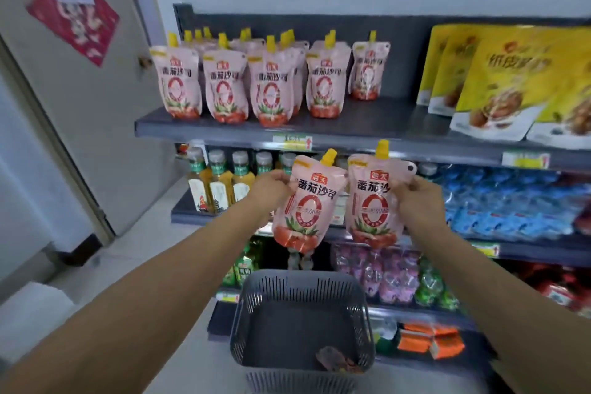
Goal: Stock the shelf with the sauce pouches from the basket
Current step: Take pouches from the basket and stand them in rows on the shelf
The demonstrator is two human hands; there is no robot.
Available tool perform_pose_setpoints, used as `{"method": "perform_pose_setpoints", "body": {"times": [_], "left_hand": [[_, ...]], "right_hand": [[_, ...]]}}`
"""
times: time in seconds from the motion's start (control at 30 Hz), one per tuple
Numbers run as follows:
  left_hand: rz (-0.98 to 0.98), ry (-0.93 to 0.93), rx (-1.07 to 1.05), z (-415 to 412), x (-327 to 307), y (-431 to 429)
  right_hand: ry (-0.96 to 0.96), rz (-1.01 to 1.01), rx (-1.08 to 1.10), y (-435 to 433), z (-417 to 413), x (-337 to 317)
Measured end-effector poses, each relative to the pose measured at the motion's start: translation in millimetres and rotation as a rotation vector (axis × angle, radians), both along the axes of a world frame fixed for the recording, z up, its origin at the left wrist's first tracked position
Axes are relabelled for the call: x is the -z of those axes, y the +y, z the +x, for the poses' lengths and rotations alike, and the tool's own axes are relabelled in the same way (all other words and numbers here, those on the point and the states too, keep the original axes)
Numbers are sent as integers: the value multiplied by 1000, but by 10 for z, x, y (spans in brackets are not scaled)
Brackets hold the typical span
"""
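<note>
My left hand (pixel 271 190) grips a pink sauce pouch (pixel 308 208) with a yellow cap by its upper left edge. My right hand (pixel 415 198) holds a second identical pouch (pixel 372 201) by its upper right edge. Both pouches hang upright in the air, side by side, just below the top shelf (pixel 367 125) and above the grey basket (pixel 300 326). Several matching pouches (pixel 268 86) stand in rows on the left half of that top shelf. One dark reddish item lies at the bottom of the basket; I cannot tell what it is.
Yellow snack bags (pixel 499 80) fill the top shelf's right side. A gap of bare shelf lies between them and the pouches. Bottles (pixel 220 182) and blue packs (pixel 505 201) fill the second shelf. A grey door (pixel 80 105) stands to the left.
</note>
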State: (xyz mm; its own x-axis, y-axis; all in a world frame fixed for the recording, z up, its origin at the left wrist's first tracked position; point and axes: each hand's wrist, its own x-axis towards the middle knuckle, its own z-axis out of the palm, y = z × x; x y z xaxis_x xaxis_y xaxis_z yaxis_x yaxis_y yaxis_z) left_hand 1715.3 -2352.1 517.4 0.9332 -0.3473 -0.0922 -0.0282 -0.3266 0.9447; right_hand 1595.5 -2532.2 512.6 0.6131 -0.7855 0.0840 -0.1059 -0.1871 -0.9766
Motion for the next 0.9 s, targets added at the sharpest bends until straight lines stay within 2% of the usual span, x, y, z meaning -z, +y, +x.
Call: {"method": "perform_pose_setpoints", "body": {"times": [0.2, 0.4, 0.53, 0.73, 0.9], "left_hand": [[-257, -31, 8, -35, -628, -15], [-367, -140, -47, 111, -1114, -150], [-503, -81, -47, 355, -1328, -321], [-581, -121, -79, 752, -1470, -630], [-602, -62, -58, 1167, -1298, -903]], "right_hand": [[-159, 14, 22, -72, -80, -656], [-217, -26, 73, -141, -18, -1112], [-263, -28, 87, -240, 131, -1327], [-347, -8, 107, -466, 464, -1502], [-409, 31, 120, -593, 679, -1488]]}}
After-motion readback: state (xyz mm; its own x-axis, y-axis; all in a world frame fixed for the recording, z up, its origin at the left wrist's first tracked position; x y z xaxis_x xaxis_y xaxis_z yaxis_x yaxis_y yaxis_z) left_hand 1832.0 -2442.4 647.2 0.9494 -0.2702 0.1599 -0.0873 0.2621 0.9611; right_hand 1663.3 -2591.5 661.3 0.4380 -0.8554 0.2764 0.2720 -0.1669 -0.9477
